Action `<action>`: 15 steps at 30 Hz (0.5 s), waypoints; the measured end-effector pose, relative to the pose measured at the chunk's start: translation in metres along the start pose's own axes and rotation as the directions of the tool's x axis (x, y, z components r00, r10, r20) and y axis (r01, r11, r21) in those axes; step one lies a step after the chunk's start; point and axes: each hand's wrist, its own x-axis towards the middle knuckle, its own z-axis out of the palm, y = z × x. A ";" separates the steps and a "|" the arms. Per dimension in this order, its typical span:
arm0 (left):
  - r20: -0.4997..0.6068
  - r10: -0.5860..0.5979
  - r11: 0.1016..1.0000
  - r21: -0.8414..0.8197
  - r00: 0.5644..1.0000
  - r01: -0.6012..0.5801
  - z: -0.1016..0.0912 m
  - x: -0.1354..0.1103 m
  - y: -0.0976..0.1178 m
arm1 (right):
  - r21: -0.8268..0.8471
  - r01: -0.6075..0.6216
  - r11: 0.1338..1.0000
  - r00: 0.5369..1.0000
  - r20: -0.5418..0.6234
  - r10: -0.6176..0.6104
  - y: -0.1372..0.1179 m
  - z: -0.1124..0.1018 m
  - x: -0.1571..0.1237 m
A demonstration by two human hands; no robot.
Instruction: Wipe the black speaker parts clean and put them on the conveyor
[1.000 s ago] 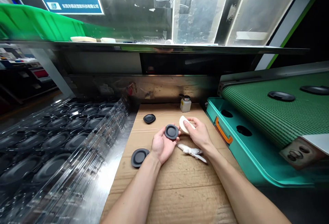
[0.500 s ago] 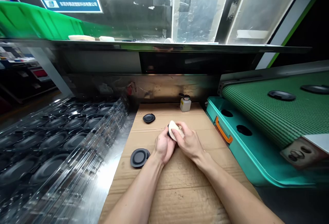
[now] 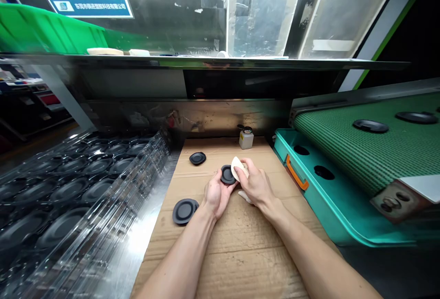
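My left hand (image 3: 216, 194) is closed on a small round black plastic part (image 3: 227, 175), its dished face turned up. Just to the right, my right hand (image 3: 256, 182) grips a folded white cloth (image 3: 238, 167) between thumb and fingers. A loose corner of the cloth hangs below that hand. The cloth sits at the part's right edge; whether they touch I cannot tell. Two more black parts lie on the cardboard sheet (image 3: 240, 258): one black disc (image 3: 184, 211) beside my left forearm, another black disc (image 3: 197, 158) farther back.
A white bottle (image 3: 246, 139) with a dark top stands at the cardboard's back edge. On the left are clear trays (image 3: 113, 212) of black parts. To the right, a teal bin (image 3: 338, 214) with an orange handle sits beside a green conveyor belt (image 3: 347, 152) carrying black discs. A metal shelf (image 3: 206, 63) crosses overhead.
My right hand has drawn the cloth off to the right, uncovering the face of the black part in my left hand. The view has shifted slightly.
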 end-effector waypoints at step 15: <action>-0.067 -0.014 0.996 0.083 0.998 0.019 0.001 -0.003 -0.003 | 0.326 -0.042 0.945 0.978 0.205 -0.028 0.007 -0.001 0.002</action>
